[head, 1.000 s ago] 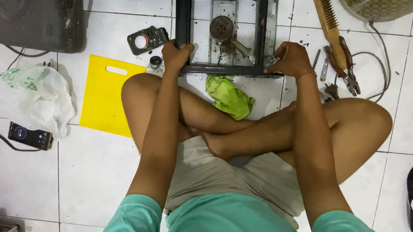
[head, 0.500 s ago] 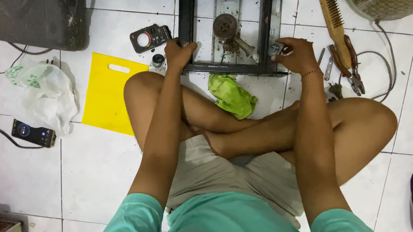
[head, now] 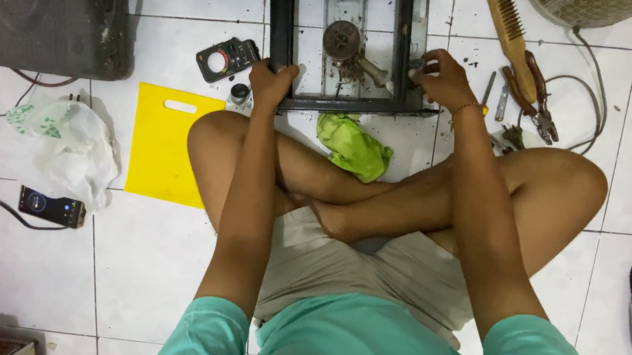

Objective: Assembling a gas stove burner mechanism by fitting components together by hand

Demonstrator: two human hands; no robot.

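Note:
I sit cross-legged on a white tiled floor in front of a black metal stove frame (head: 282,27) that lies open, with a rusty round burner part (head: 342,40) inside it. My left hand (head: 269,82) grips the frame's near left corner. My right hand (head: 441,78) rests on the frame's right rail, fingers pinched at a small part there. A crumpled green cloth (head: 352,146) lies just in front of my shins.
A yellow plastic bag (head: 164,143), white plastic bag (head: 66,145), phone on a cable (head: 51,206) and black multimeter (head: 225,58) lie left. A wire brush (head: 510,25), pliers (head: 539,104) and small tools lie right. A dark case (head: 46,10) stands far left.
My right hand has shifted from the frame's near right corner up along the right rail and its fingers now pinch there. The view has drifted slightly; the left hand keeps its grip.

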